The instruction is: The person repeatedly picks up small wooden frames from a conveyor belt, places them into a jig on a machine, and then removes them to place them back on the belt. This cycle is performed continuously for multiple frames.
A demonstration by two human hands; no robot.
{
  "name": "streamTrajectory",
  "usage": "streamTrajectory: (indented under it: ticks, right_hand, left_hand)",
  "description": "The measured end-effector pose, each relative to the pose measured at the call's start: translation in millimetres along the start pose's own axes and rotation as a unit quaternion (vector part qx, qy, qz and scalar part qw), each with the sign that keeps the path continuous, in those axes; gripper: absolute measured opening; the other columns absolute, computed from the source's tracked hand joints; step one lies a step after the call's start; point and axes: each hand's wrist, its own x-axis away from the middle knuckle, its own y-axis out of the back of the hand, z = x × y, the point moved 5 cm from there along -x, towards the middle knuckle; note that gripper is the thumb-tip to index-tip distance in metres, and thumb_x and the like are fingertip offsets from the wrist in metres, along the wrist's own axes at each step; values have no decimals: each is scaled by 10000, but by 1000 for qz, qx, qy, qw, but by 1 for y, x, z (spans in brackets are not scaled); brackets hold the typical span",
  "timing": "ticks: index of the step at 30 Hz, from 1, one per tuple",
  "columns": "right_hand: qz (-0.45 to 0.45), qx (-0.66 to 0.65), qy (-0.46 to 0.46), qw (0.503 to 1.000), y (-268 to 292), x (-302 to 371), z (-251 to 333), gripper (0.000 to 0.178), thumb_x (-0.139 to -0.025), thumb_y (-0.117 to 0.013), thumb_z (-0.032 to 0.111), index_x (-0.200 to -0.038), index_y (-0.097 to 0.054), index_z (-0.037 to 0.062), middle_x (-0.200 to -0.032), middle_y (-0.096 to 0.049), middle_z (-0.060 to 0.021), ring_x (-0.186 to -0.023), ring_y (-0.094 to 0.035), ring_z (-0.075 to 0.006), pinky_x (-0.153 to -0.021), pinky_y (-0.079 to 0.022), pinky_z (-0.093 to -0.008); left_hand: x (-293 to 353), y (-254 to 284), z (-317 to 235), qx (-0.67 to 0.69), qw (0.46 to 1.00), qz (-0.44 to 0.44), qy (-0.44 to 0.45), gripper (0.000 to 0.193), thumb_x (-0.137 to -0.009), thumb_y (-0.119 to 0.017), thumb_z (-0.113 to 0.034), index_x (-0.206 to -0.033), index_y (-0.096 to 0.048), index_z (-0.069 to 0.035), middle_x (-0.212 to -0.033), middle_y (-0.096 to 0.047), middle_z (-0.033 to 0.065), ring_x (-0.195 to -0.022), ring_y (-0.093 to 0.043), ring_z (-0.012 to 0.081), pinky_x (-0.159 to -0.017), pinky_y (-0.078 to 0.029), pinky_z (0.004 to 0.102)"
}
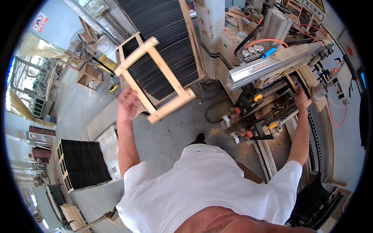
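My left hand (129,104) is closed on the long side rail of a pale wooden frame (163,70). Four-sided, with rail ends jutting past the corners, the frame is tilted in front of a black ribbed panel (155,19). Over on the right, my right hand (300,98) reaches into a machine (268,105) with clamps. Its fingers are curled beside a narrow pale wooden strip (290,83); what they grip there is too small to make out.
A long metal beam (272,66) crosses above the machine. Sawdust (279,145) lies around its rails. Further left are a black slatted stack (83,163), a wooden box (90,75) and a standing fan (80,48). An orange hose (266,40) curves at the upper right.
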Motion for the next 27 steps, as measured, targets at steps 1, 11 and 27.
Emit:
streamTrajectory:
  ticks: [1, 11, 27]
  right_hand:
    - [3, 8, -13, 1000, -1, -1, 1, 588, -791, -693, 222, -1327, -484, 99, -1164, -621, -203, -1046, -596, -375, -882, -473, -458]
    - [-241, -157, -4, 958, 69, 81, 132, 316, -915, -611, 225, -1180, -614, 52, -1001, -692, -108, -940, -659, -216, -815, -501, -335]
    - [-271, -199, -141, 931, 146, 232, 198, 255, -905, -616, 176, -1128, -644, 54, -942, -693, -88, -836, -653, -153, -773, -499, -276]
  left_hand:
    - [-10, 26, -16, -1, 1000, -17, -22, 304, -919, -548, -110, -1191, -535, 26, -1043, -650, 120, -925, -654, 193, -801, -550, 316]
    - [-173, 221, -48, -22, 990, -138, 17, 246, -916, -530, -87, -1117, -551, 53, -1024, -650, 137, -907, -659, 234, -782, -569, 348]
    - [-161, 64, -74, -579, 772, 41, -258, 518, -834, -695, -315, -1209, -578, 22, -1148, -627, 213, -1112, -571, 357, -960, -432, 392]
